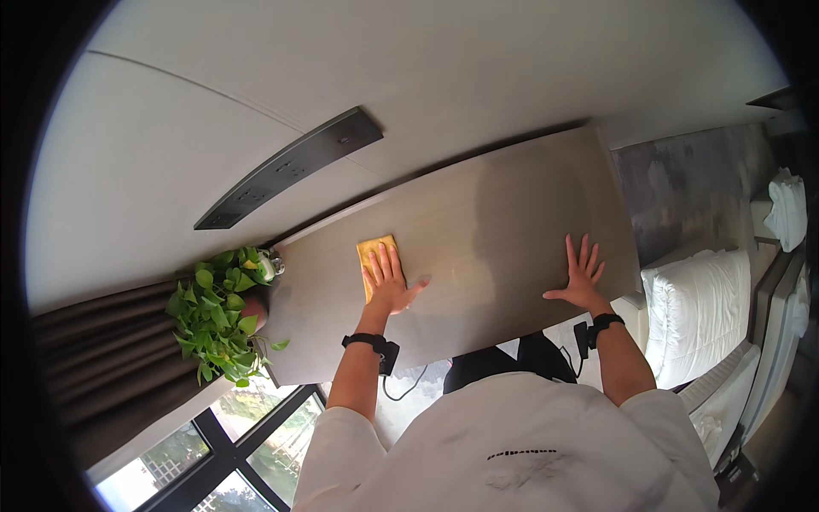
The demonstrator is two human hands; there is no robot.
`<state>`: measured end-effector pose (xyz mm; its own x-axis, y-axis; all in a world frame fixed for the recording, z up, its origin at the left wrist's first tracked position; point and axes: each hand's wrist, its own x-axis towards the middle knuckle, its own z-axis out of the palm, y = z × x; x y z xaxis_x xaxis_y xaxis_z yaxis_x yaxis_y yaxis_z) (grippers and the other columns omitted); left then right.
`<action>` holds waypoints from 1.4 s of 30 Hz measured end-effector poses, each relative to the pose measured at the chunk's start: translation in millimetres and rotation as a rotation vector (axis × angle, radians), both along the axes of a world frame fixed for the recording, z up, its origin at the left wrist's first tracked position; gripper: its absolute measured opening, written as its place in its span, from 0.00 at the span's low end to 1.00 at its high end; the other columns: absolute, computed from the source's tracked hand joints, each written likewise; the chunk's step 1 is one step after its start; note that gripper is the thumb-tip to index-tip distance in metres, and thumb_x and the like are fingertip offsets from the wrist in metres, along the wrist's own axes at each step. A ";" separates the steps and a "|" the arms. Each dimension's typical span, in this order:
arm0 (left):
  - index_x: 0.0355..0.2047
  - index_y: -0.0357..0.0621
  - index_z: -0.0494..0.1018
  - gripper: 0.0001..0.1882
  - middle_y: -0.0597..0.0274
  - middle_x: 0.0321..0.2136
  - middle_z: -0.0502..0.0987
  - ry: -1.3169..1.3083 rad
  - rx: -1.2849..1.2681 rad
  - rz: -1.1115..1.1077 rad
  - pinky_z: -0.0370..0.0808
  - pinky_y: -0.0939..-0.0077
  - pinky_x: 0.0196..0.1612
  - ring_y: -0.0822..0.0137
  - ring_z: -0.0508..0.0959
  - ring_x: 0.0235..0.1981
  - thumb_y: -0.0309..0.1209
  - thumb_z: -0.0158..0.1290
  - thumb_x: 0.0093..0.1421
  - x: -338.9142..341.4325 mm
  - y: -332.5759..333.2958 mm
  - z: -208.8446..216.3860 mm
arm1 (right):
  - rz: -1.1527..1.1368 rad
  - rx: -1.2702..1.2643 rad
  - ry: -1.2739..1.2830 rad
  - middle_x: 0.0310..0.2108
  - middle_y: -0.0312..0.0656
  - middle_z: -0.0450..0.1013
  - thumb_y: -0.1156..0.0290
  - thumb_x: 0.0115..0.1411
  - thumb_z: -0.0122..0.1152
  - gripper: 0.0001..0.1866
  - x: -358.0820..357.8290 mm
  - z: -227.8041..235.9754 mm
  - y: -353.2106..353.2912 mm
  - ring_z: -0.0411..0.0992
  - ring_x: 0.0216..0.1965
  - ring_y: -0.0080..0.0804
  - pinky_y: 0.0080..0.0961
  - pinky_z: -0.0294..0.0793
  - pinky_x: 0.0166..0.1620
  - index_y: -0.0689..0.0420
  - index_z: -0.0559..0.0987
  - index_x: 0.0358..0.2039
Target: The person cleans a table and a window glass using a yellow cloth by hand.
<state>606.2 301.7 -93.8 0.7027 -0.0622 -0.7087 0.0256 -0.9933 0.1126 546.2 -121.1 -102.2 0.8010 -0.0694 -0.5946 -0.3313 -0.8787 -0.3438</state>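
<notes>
My left hand (390,280) lies flat with its fingers stretched out over a folded yellow cloth (367,253), on the left half of a brown wooden desk (452,256). The cloth's upper and left edges show past my fingers, and the thumb sticks out to the right over the bare wood. Farther right, my right hand (582,277) rests with spread fingers near the desk's right end, holding nothing. Each wrist wears a black strap with a small box on it.
A leafy green plant (223,299) in a reddish pot stands at the desk's left end, beside a brown curtain (111,358) and a window (239,444). A dark socket panel (290,168) is on the wall behind. White bedding (698,316) lies to the right.
</notes>
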 end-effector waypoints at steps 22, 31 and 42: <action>0.69 0.48 0.31 0.57 0.54 0.70 0.26 -0.237 -0.255 0.293 0.24 0.40 0.64 0.46 0.24 0.69 0.65 0.47 0.53 -45.2 -21.2 -21.9 | -0.077 0.001 -0.020 0.70 0.44 0.18 0.45 0.29 0.78 0.74 12.0 7.0 -1.0 0.14 0.69 0.55 0.67 0.19 0.61 0.29 0.33 0.69; 0.68 0.39 0.30 0.59 0.43 0.69 0.28 -0.156 -0.176 0.190 0.27 0.34 0.63 0.39 0.26 0.68 0.62 0.50 0.53 -219.6 -63.1 -13.3 | -0.034 0.011 -0.059 0.70 0.45 0.17 0.45 0.31 0.78 0.73 10.0 3.7 -4.8 0.15 0.68 0.57 0.69 0.20 0.61 0.30 0.33 0.69; 0.67 0.38 0.26 0.61 0.41 0.67 0.21 -0.153 -0.219 0.337 0.23 0.30 0.60 0.36 0.20 0.66 0.59 0.52 0.53 -183.7 -81.5 -24.1 | -0.050 0.023 -0.011 0.70 0.46 0.16 0.43 0.36 0.75 0.69 12.3 -2.2 -3.1 0.13 0.68 0.57 0.70 0.19 0.60 0.31 0.32 0.69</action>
